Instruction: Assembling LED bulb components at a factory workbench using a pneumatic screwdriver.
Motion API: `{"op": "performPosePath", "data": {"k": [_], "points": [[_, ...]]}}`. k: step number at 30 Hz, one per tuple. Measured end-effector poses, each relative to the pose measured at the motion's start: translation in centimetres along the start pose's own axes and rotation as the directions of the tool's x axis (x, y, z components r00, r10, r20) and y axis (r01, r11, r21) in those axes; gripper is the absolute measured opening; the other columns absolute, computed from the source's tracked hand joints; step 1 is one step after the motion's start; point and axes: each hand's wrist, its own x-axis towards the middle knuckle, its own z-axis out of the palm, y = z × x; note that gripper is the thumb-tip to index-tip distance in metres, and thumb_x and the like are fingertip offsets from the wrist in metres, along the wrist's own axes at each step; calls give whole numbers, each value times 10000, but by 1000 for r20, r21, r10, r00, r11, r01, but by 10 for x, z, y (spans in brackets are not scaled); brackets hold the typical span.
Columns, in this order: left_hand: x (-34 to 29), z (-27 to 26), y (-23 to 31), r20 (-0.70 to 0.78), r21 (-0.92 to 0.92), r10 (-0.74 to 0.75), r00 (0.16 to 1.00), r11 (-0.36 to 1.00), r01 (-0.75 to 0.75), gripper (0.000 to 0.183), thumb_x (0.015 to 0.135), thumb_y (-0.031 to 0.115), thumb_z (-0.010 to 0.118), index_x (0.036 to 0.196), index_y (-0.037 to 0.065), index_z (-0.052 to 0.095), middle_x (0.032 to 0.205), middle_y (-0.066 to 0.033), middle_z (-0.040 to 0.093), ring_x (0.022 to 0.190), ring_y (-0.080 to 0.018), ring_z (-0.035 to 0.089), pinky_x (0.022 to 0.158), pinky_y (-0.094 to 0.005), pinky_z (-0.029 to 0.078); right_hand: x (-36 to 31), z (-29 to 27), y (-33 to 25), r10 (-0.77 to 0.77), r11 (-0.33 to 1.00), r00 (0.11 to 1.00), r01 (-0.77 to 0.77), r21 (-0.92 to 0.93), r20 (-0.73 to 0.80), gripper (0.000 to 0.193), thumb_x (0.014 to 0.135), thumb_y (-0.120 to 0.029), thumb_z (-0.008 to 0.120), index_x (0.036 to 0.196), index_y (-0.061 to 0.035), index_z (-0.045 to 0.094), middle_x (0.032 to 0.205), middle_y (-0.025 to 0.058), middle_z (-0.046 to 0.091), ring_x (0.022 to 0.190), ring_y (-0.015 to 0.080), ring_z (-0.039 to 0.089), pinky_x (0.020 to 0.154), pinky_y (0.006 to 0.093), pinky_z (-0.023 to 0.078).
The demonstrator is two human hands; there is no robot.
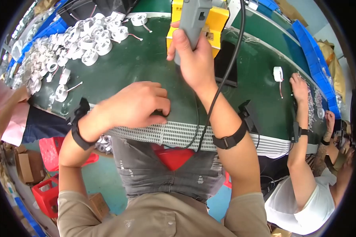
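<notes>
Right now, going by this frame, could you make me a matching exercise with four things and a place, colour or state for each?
1. Handheld tool
2. Left hand
3. Table
4. Stools

A. green
B. gripped in the right hand
C. red, at lower left
D. loosely curled, near the table's edge

Pairs: 1-B, 2-D, 3-A, 4-C

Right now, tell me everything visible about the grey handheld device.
The grey handheld device has a long, blocky body that looks like matte plastic, with a small dark recess or switch on its face. It tilts, its upper end leaning to the right and cut off by the picture's top edge. The right hand grips its lower part, fingers wrapped around it. Behind it in the view stands a yellow holder; whether the two touch is unclear.
</notes>
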Motion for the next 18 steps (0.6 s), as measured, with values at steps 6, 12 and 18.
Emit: {"op": "performPosePath", "data": {"k": [6, 12, 18], "points": [[-97, 70, 90, -317, -741, -655, 686, 622, 251, 143, 830, 94, 671, 920, -12, 641, 871, -126, 668, 716, -227, 643, 670, -320, 504, -2, 1, -1, 20, 999, 999, -18, 39, -37, 451, 905, -437, 621, 1043, -11, 566, 709, 19, 568, 623, 104, 566, 603, 250, 470], [-100, 130, 107, -82, -845, -912, 402, -150, -513, 524, 963, 256, 498, 1328, -101, 379, 1360, -261, 438, 1233, -350, 474, 1083, -444, 356, -2, 11, 1, -12, 1000, 1000, 12, -18, -7, 427, 924, -441, 588, 1038, -29, 574, 692, 20, 581, 618, 104, 569, 601, 246, 463], [-70, 127, 78, -153, -617, -918, 366, -200, -761, 528, 956, 325, 513, 1296, -68, 420, 1350, -211, 443, 1259, -320, 428, 1110, -431, 312, -7, 4, 3, -13, 999, 1000, 14, -34, 13, 458, 956, -443, 531, 1131, -22, 569, 690, 27, 578, 634, 111, 569, 631, 253, 462]]}}
